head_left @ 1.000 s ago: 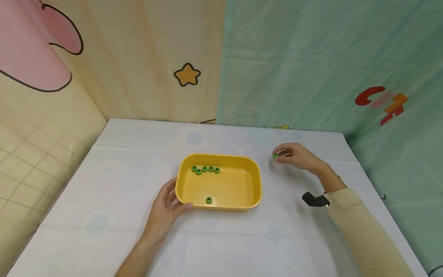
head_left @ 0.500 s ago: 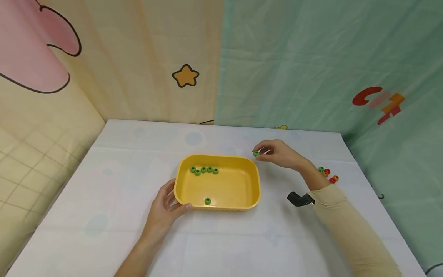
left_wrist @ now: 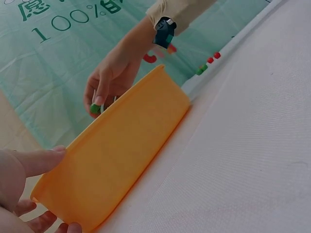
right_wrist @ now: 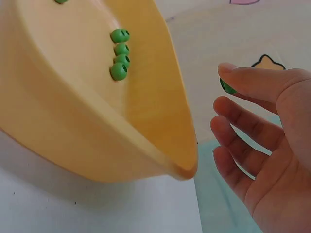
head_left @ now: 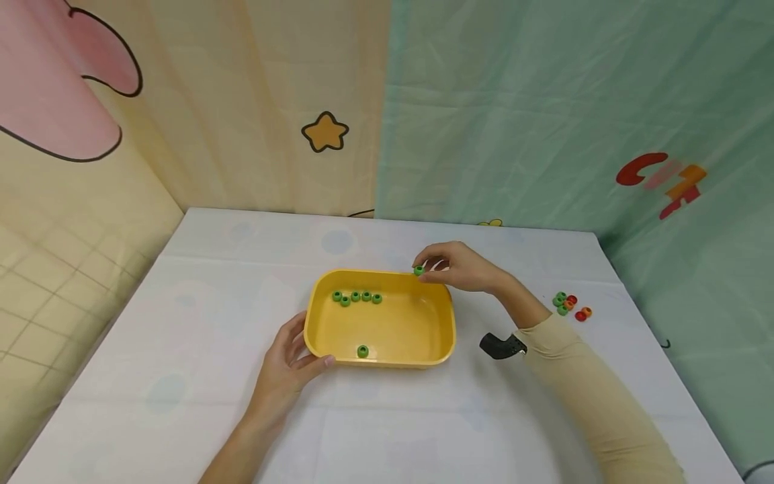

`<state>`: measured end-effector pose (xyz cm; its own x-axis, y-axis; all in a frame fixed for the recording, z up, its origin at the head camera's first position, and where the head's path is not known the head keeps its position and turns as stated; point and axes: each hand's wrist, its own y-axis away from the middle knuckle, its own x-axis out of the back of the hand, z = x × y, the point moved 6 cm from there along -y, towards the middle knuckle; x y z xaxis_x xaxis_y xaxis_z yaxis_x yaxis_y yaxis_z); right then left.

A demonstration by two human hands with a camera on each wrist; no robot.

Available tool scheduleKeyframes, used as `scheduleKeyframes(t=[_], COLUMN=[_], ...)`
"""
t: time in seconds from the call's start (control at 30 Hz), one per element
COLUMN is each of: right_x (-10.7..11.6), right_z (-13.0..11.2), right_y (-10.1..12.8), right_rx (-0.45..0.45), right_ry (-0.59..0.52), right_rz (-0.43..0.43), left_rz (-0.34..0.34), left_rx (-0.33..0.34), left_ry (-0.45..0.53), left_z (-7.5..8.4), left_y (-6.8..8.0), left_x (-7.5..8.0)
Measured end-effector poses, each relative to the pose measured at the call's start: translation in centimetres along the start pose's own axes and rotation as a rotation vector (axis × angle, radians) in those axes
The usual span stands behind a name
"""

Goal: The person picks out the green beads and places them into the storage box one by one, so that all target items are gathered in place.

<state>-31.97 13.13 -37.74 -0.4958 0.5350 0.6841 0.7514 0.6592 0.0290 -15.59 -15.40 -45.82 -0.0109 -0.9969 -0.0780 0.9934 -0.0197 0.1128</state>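
Note:
My right hand (head_left: 456,266) pinches a green bead (head_left: 419,270) between thumb and fingertips, over the far right rim of a yellow tray (head_left: 411,323). In the right wrist view this bead (right_wrist: 227,87) is partly hidden by the thumb, and the other fingers are spread loosely below it. My left hand (head_left: 284,363) grips the near left corner of the tray, the thumb (left_wrist: 46,161) over the rim and the other fingers along the outside wall. Inside the tray, several green beads (head_left: 355,296) lie in a rough row near the far wall, and a single one (head_left: 363,351) by the near wall.
On the white cloth of the table (head_left: 211,323), right of the tray, lies a small group of green, red and orange beads (head_left: 568,304). A black device (head_left: 502,346) is strapped at the right wrist. Printed curtains (head_left: 514,121) stand behind the table.
My right hand has moved left with the green bead, from the cloth at the right to the tray's far rim. The loose beads have come into view behind the arm. My left hand stays put.

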Motion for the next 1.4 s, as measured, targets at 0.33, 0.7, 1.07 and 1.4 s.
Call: scheduleKeyframes(t=[0.33,0.7,1.07,1.4], right_x=[-1.5,-2.0,-1.5,-0.2], right_z=[-1.3,-1.9,-1.1,0.9], right_y=[-1.9,-2.6,-1.9,-0.2], right_rx=[0.054,0.085,0.036,-0.021], right_ry=[-0.007,0.042,0.013,0.016], right_rz=[-0.038,-0.062,-0.042,-0.006], left_rz=[0.009,-0.001,-0.004,-0.003], left_rx=[0.021,-0.003,-0.009,-0.002], left_ry=[-0.007,-0.004,-0.012,-0.014], left_z=[-0.2,-0.2,0.1,0.0], left_y=[-0.1,-0.1,0.0,0.0], left_x=[-0.1,-0.1,0.0,0.0])
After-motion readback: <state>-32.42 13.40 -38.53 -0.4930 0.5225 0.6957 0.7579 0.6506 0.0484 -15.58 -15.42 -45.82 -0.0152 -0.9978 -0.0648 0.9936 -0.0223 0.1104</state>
